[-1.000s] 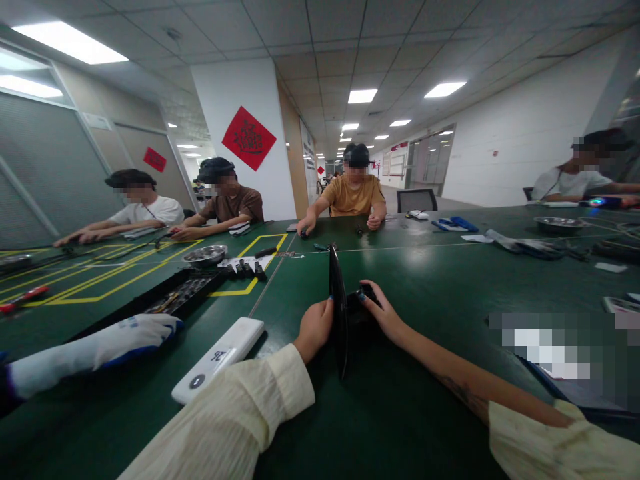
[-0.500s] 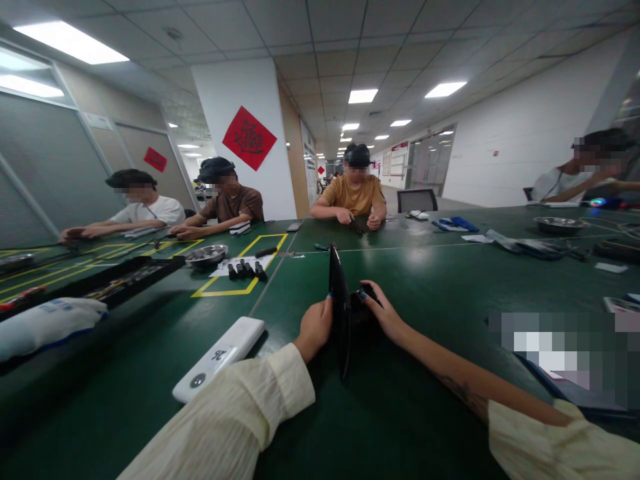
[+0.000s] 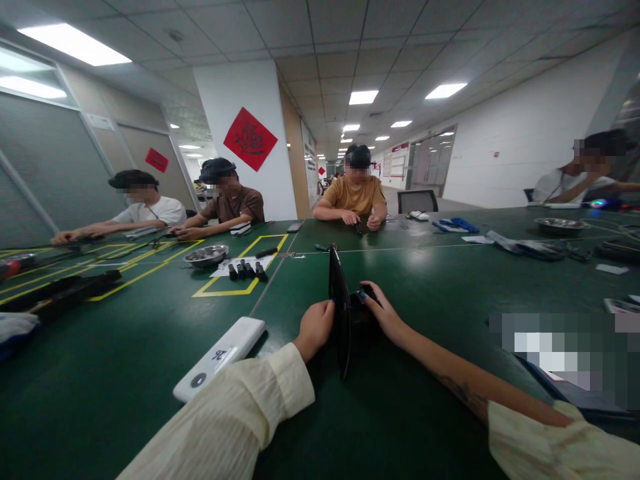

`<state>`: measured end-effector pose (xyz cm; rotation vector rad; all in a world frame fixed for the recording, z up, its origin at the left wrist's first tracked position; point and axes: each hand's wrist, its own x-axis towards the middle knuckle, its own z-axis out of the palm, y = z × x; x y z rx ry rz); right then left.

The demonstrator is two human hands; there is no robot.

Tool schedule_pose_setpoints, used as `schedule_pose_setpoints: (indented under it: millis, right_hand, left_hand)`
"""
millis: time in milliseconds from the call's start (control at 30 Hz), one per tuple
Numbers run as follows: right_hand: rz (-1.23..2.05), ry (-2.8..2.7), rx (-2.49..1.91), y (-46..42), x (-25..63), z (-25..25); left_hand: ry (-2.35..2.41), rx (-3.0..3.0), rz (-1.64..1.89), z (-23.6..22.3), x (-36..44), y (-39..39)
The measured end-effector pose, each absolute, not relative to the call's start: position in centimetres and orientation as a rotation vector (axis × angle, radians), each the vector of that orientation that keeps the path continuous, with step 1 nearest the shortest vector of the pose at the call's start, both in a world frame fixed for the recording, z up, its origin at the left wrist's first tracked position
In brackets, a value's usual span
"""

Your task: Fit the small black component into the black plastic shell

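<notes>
Upright in front of me stands a thin black panel (image 3: 340, 313), seen nearly edge-on. My left hand (image 3: 316, 327) is closed on its left face, thumb pointing up along it. On the panel's other side is a dark, bulky black part (image 3: 361, 308), its shape hard to make out. My right hand (image 3: 383, 313) is closed around that part, with the thumb on top and the other fingers mostly hidden. Whether the part is joined to the panel, I cannot tell. Left of my left hand a white power bank (image 3: 220, 360) marked with a number lies on the green table (image 3: 400, 413).
Ahead on the left are a metal bowl (image 3: 207, 255) and several black cylinders (image 3: 247, 270) on white paper. A black tray (image 3: 65, 293) is at the far left. Another metal bowl (image 3: 561, 227) stands at the right. Several people sit around the table, including one opposite (image 3: 353, 197).
The black tray and the white bag beside it have shifted left, partly out of view. The far-left person's arm reaches further left. My hands and the panel have hardly moved.
</notes>
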<state>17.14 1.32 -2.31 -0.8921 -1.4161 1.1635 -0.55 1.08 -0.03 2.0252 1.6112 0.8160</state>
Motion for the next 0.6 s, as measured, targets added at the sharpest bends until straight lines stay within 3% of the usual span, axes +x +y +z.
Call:
schedule_pose_setpoints:
  millis: [367, 600]
  right_hand:
    - [1.108, -1.417, -0.912, 1.7, 17.2, -2.6]
    - [0.876, -1.437, -0.910, 1.6, 17.1, -2.4]
  left_hand:
    - [1.536, 2.032, 0.846, -0.3, -0.6, 1.2]
    - [1.304, 2.016, 0.957, -1.5, -0.8, 1.7]
